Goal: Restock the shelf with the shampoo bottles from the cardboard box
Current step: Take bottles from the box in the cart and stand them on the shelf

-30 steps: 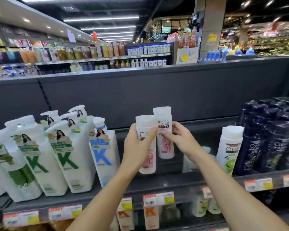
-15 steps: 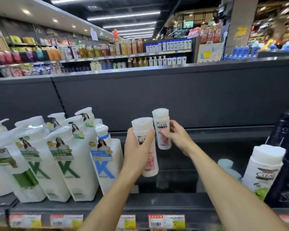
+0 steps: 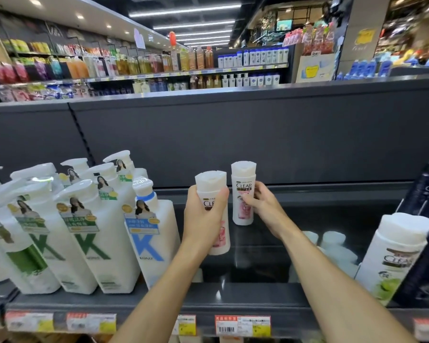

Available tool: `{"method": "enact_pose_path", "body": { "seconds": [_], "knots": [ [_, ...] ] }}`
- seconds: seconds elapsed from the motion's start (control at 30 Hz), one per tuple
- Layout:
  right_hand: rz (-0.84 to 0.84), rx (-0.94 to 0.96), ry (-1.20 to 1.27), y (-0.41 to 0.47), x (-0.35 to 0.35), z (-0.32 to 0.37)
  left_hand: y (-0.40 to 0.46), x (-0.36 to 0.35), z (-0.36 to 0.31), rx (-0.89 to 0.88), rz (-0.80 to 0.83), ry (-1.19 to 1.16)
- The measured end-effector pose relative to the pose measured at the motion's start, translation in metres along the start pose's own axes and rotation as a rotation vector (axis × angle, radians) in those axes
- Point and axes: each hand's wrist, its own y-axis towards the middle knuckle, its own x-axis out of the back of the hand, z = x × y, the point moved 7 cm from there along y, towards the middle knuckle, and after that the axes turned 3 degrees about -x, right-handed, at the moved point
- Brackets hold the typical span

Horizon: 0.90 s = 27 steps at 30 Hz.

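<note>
holding small white plastic clear shampoo bottle [image 3: 214, 214] in left hand [image 3: 203, 219], twin bottle [image 3: 243, 194] in right hand [image 3: 265, 206]; each grip wrapped mid-body; likely light, rigid, slick

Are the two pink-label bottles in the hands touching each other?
Apart. The head view shows a dark strip of shelf between the left bottle and the right bottle, all along their sides.

**Retail aisle: surroundings**

Dark grey back panel [image 3: 233, 139] rises behind the near shelving. Beyond it, a far aisle shelf [image 3: 183, 73] carries rows of coloured bottles. Long fluorescent ceiling strips [image 3: 183, 11] and recessed spotlights [image 3: 35, 1] light the dark ceiling. A grey pillar [image 3: 364, 33] stands at upper right, bearing a yellow sign.
</note>
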Motion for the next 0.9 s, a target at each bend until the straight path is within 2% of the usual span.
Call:
{"method": "enact_pose_path", "body": {
  "seconds": [0.1,0.2,0.33,0.4,0.47,0.6,0.77,0.9],
  "knots": [
    [0.016,-0.012,-0.035,-0.005,0.000,-0.005,0.001,0.000,0.004,0.003,-0.002,0.012],
    [-0.023,-0.020,-0.174,-0.015,0.006,-0.005,0.004,0.001,0.006,0.005,-0.026,0.023],
    [-0.170,-0.048,-0.660,-0.051,0.022,0.007,0.015,-0.001,0.001,-0.019,-0.087,0.053],
    [-0.132,-0.048,-0.931,-0.084,0.022,0.002,0.024,-0.004,-0.001,-0.030,-0.090,0.072],
    [-0.081,-0.053,-1.064,-0.113,0.022,-0.009,0.033,-0.007,0.001,-0.035,-0.077,0.085],
    [0.000,-0.053,-1.127,-0.141,0.023,-0.025,0.051,-0.011,0.016,-0.027,-0.079,0.122],
    [-0.068,-0.041,-1.093,-0.148,0.031,-0.023,0.061,-0.014,0.039,0.029,-0.112,0.057],
    [-0.057,-0.050,-1.106,-0.155,0.031,-0.027,0.060,-0.012,0.038,0.011,-0.131,0.002]
  ]
}}
